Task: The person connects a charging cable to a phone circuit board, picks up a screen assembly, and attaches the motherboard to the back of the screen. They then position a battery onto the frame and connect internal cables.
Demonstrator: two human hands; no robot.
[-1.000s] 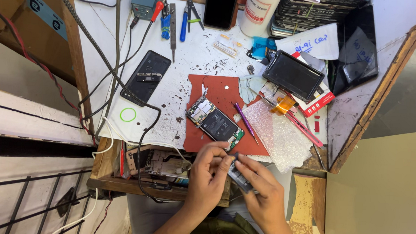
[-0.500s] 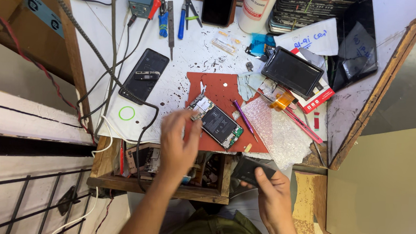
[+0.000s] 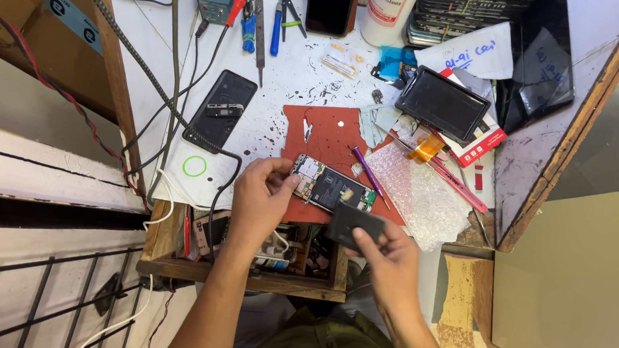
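An opened phone [image 3: 331, 188] with its circuit board and battery bared lies on a red mat [image 3: 332, 136] near the bench's front edge. My left hand [image 3: 260, 201] grips the phone's left end with thumb and fingers. My right hand [image 3: 383, 259] pinches a flat black rectangular part [image 3: 353, 226], held just below and right of the phone. A purple-handled tool [image 3: 367, 171] lies on the mat to the right of the phone.
A sheet of bubble wrap [image 3: 421, 197] lies right of the mat. A black phone [image 3: 221, 109] and cables sit to the left, hand tools [image 3: 261, 23] at the back, a black screen panel [image 3: 442, 103] back right. An open wooden drawer [image 3: 263, 253] of parts is below.
My hands have separated: the left went up to the opened phone's left end and took hold of it. The right now holds the black part apart, lower right.
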